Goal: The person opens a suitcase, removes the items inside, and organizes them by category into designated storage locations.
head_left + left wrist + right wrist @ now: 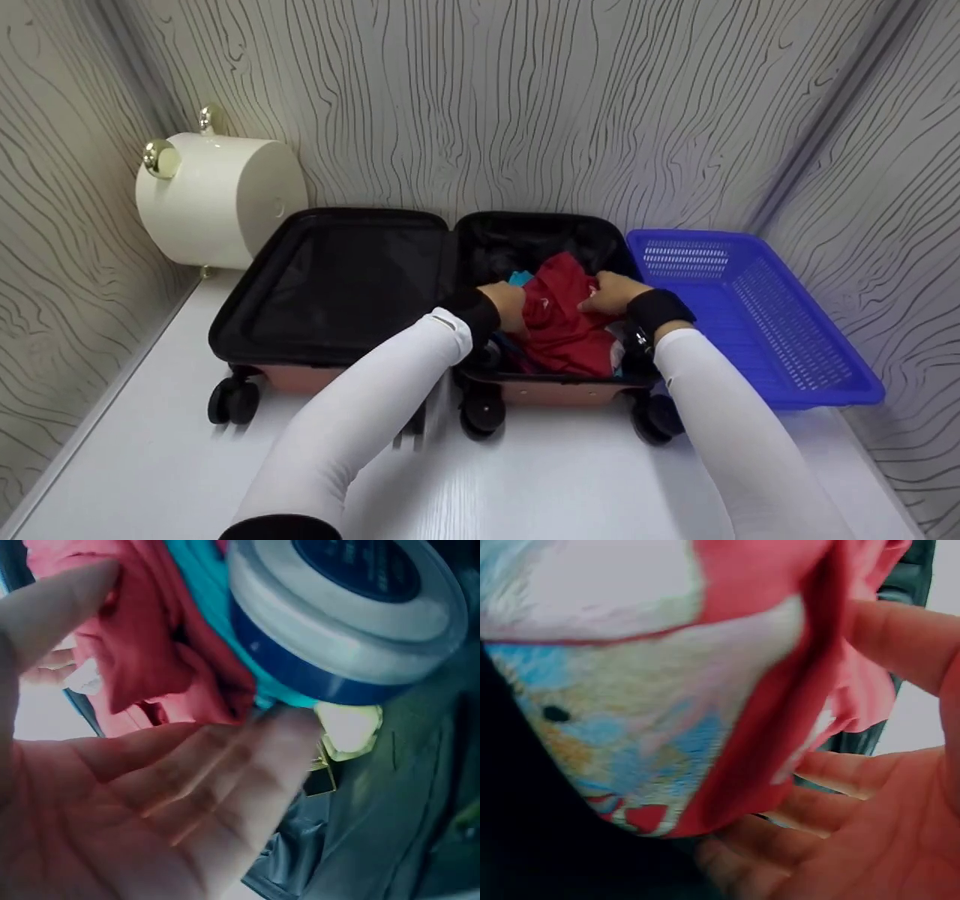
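Grip on both sides pinches the red garment (566, 330), left hand (506, 306) and right hand (613, 292) each taking cloth between thumb and fingers. It lies in the open suitcase (555, 394), just right of the frame's centre, and should handle as light, limp and hard to damage; opposite edges look the best hold against bunching. White-sleeved arms (739, 435) reach up from lower left and lower right, converging over it
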`<state>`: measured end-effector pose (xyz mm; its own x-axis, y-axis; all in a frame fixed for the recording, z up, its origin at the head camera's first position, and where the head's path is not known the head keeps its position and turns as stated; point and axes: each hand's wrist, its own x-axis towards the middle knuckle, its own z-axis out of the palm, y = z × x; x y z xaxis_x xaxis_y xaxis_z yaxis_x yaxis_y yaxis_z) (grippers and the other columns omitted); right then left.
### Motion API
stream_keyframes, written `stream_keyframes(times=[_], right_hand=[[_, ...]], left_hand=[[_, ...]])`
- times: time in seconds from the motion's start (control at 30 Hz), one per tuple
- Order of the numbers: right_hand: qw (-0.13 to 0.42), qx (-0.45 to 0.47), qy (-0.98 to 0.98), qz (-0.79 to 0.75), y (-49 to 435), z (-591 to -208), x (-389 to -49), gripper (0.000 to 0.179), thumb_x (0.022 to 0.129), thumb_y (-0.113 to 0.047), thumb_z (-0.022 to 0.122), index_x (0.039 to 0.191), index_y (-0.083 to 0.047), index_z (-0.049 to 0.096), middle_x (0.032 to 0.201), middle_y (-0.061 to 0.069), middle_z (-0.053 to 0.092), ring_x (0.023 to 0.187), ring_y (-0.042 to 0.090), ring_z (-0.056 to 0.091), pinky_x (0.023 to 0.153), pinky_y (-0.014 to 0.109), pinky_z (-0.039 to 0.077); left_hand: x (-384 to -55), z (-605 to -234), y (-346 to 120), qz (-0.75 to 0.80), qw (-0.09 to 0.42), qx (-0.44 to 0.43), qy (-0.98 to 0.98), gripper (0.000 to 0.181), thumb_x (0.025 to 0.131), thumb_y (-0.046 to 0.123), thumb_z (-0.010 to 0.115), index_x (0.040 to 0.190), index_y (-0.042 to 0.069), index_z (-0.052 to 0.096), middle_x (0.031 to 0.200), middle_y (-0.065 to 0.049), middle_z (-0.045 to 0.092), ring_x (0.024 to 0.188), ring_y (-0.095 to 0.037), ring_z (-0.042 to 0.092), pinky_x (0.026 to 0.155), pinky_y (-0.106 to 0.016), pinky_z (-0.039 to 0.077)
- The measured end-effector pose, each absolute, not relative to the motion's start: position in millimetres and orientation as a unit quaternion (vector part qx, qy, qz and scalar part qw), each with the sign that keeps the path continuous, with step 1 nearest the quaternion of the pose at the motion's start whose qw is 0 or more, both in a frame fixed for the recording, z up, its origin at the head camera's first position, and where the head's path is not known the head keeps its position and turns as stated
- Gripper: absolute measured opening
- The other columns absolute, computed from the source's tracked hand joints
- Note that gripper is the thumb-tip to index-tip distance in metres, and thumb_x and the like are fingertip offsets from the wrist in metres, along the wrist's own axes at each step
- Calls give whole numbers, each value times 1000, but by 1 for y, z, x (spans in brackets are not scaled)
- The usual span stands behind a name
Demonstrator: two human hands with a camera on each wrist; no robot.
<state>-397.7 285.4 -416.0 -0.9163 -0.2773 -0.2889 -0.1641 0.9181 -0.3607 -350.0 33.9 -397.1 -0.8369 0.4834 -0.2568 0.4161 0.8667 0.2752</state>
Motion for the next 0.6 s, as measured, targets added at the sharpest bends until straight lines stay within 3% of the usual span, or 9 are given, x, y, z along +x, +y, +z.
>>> stream_keyframes(times=[0.13, 0.3, 0.37, 0.5, 0.6], right_hand=[[179, -111, 963, -167, 291, -423, -401, 75, 99, -33, 69, 141, 24, 46, 140, 40, 59, 129, 46, 58, 118, 58, 45], [177, -109, 966, -151, 289, -421, -402, 60, 97, -37, 73, 121, 16, 61, 114, 25, 66, 104, 33, 62, 103, 53, 53], [179, -106, 965, -158, 288, -420, -404, 52, 96, -39, 76, 108, 10, 64, 98, 17, 65, 89, 27, 63, 89, 45, 58], [195, -96, 958, -187, 289, -416, -404, 39, 96, -39, 77, 85, -5, 60, 72, 1, 57, 65, 14, 57, 65, 28, 49], [204, -98, 952, -205, 288, -412, -400, 36, 98, -34, 76, 78, -13, 55, 63, -5, 53, 59, 9, 52, 60, 25, 44]], left_hand=[[-353, -400, 34, 122, 168, 235, 949, 43, 96, 35, 80, 121, 0, 77, 132, -16, 76, 119, -28, 71, 101, -38, 58], [-358, -401, 34, 140, 197, 231, 942, 46, 97, 34, 79, 126, -1, 75, 134, -17, 75, 110, -24, 66, 94, -35, 54], [-360, -402, 35, 147, 203, 235, 939, 44, 97, 31, 79, 126, -2, 74, 132, -17, 75, 103, -23, 62, 88, -33, 51], [-363, -404, 38, 157, 202, 264, 930, 20, 99, 22, 72, 97, 2, 70, 111, -13, 72, 90, -21, 55, 76, -29, 45], [-371, -409, 39, 171, 203, 270, 925, 21, 99, 14, 63, 80, 10, 57, 100, -11, 66, 83, -22, 56, 70, -29, 46]])
